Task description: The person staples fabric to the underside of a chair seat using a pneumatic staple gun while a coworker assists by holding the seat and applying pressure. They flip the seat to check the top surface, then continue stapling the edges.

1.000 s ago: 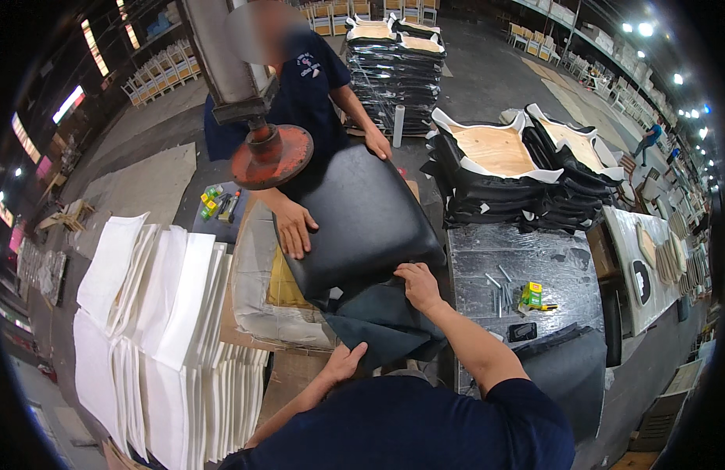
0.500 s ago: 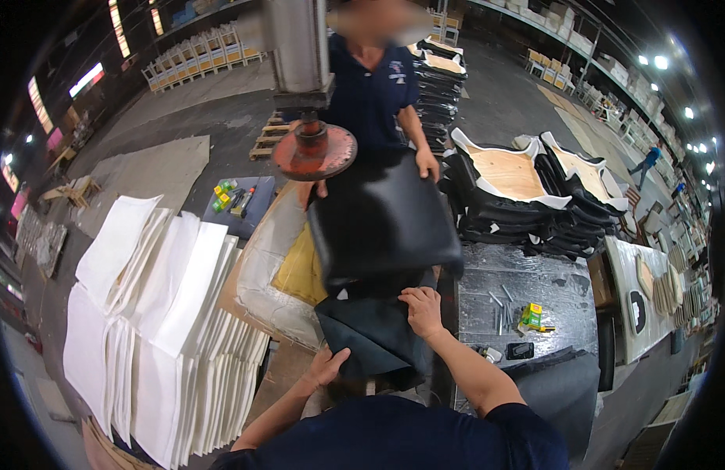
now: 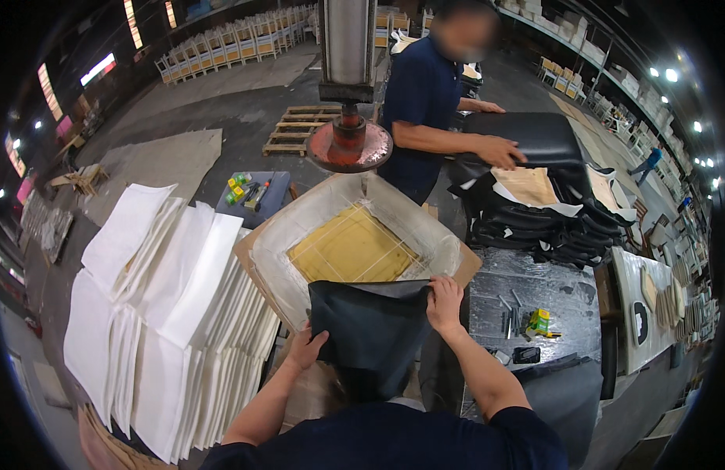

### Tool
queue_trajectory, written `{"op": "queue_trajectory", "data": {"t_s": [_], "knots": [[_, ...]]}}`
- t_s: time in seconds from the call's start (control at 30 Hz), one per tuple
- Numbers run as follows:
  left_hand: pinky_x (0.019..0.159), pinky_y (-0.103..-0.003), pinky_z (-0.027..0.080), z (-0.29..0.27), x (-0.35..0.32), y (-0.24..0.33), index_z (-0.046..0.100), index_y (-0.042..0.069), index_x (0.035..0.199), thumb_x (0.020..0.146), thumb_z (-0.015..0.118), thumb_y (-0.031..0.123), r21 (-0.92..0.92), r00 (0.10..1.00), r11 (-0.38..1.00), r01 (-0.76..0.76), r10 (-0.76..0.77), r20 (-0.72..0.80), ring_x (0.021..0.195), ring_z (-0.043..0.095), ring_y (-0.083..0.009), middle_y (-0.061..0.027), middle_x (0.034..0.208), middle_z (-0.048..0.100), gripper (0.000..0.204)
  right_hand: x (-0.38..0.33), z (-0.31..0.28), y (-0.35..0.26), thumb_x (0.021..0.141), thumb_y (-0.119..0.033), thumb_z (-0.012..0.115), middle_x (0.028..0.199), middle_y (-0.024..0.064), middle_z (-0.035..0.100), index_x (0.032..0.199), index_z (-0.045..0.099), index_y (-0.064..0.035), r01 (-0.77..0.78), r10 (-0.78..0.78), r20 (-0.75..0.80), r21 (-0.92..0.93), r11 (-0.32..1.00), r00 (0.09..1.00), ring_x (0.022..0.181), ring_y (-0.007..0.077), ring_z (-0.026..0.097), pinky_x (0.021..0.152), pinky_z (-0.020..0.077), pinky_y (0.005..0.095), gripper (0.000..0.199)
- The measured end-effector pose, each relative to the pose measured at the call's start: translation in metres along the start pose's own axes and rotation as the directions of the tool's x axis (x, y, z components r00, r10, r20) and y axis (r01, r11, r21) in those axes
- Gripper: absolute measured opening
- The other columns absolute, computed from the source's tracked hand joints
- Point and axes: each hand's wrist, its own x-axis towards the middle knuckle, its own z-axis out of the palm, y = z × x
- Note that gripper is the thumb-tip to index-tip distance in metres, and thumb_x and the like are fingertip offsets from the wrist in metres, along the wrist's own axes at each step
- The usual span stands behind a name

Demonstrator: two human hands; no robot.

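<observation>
A dark sheet of upholstery material (image 3: 370, 325) hangs stretched between my hands in front of me. My left hand (image 3: 306, 347) pinches its left edge, and my right hand (image 3: 445, 301) grips its upper right corner. Just beyond the sheet lies a square padded form (image 3: 280, 235) with a yellow panel (image 3: 351, 247) in its middle, on a brown board. Above the form's far corner hangs a round red press plate (image 3: 349, 145) on a metal column. Across from me, a co-worker's hands rest on a black padded chair seat (image 3: 527, 137) over the stack at the right.
Stacked white padding sheets (image 3: 167, 329) stand at the left. A small blue-grey table (image 3: 257, 204) holds markers. On the right, the plastic-covered table (image 3: 488, 313) bears a yellow-green box (image 3: 539, 321), metal rods and a dark phone-like object (image 3: 527, 355). A wooden pallet (image 3: 296, 129) lies farther back.
The co-worker has moved the black seat off the form to the stack at the right, uncovering the yellow panel. My hands have spread the dark sheet wider, its top edge now straight.
</observation>
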Motion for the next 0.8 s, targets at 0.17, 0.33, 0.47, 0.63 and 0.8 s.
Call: {"op": "queue_trajectory", "data": {"t_s": [0.17, 0.33, 0.47, 0.63, 0.8], "knots": [[0.136, -0.049, 0.019, -0.025, 0.003, 0.003, 0.073, 0.004, 0.137, 0.108, 0.065, 0.023, 0.293, 0.997, 0.954, -0.069, 0.079, -0.023, 0.128, 0.068, -0.0377, -0.0203, 0.127, 0.079, 0.035, -0.002, 0.013, 0.007, 0.102, -0.01, 0.066, 0.131, 0.0168, 0.07, 0.13, 0.064, -0.0064, -0.15, 0.147, 0.099, 0.028, 0.988, 0.984, 0.132, 0.04, 0.061, 0.122, 0.0327, 0.0644, 0.029], [0.112, -0.035, 0.05, -0.045, -0.007, 0.013, 0.066, -0.004, 0.146, 0.108, 0.064, 0.01, 0.057, 0.963, 0.998, 0.021, -0.005, -0.271, 0.128, 0.068, -0.0244, -0.0162, 0.137, 0.074, 0.04, -0.029, 0.017, -0.005, 0.108, -0.016, 0.058, 0.121, 0.0212, 0.072, 0.128, 0.064, -0.0027, -0.274, 0.26, 0.193, 0.049, 0.96, 0.946, 0.124, 0.0413, 0.065, 0.123, 0.0331, 0.0612, 0.025], [0.114, -0.035, 0.049, -0.072, -0.018, 0.011, 0.064, -0.004, 0.149, 0.109, 0.065, 0.013, -0.064, 0.972, 0.992, 0.113, -0.123, -0.198, 0.13, 0.068, -0.0243, -0.0168, 0.14, 0.074, 0.044, -0.056, 0.021, -0.03, 0.109, -0.018, 0.057, 0.117, 0.0193, 0.073, 0.126, 0.065, -0.0023, -0.26, 0.243, 0.136, 0.121, 0.958, 0.96, 0.12, 0.0395, 0.066, 0.124, 0.0309, 0.0593, 0.025], [0.112, -0.036, 0.051, -0.098, -0.006, -0.002, 0.065, -0.002, 0.15, 0.11, 0.065, 0.021, 0.119, 0.974, 0.989, 0.092, -0.065, -0.215, 0.128, 0.071, -0.0249, -0.019, 0.137, 0.076, 0.046, -0.075, 0.035, -0.064, 0.109, -0.018, 0.057, 0.112, 0.017, 0.072, 0.125, 0.066, -0.0025, -0.266, 0.265, 0.034, 0.199, 0.943, 0.964, 0.114, 0.037, 0.067, 0.127, 0.0283, 0.0576, 0.024], [0.097, -0.036, 0.056, -0.135, 0.008, 0.005, 0.07, -0.003, 0.14, 0.111, 0.067, 0.025, 0.137, 0.975, 0.972, 0.19, -0.17, -0.144, 0.105, 0.074, -0.0197, -0.013, 0.115, 0.081, 0.04, -0.085, 0.041, -0.079, 0.108, -0.016, 0.059, 0.111, 0.0198, 0.069, 0.127, 0.066, -0.0026, -0.425, 0.433, 0.043, 0.301, 0.854, 0.9, 0.11, 0.0422, 0.064, 0.124, 0.0357, 0.0549, 0.024]]}}
